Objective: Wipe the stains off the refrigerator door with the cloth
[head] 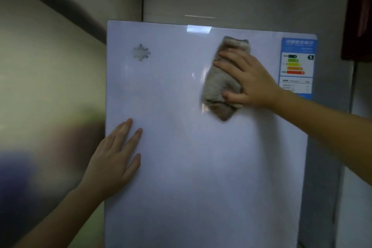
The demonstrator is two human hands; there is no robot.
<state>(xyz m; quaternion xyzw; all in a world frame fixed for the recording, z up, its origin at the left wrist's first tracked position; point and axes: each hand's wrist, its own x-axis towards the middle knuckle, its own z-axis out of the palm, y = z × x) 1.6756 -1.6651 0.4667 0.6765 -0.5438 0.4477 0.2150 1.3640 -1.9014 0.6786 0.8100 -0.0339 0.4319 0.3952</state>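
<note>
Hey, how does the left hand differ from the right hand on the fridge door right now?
The left hand lies bare on the refrigerator door; the right hand presses a grey cloth against it. The left hand sits lower, by the door's left edge; the right hand is higher, near the energy label. Left fingers point upward, right fingers up and left. Both lie flat, fingers straight.

right hand [249, 78] flat on cloth [219, 84] | left hand [114, 159] flat on refrigerator door [201, 167]

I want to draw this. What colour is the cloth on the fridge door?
The cloth is greyish beige, seen in the head view.
</note>
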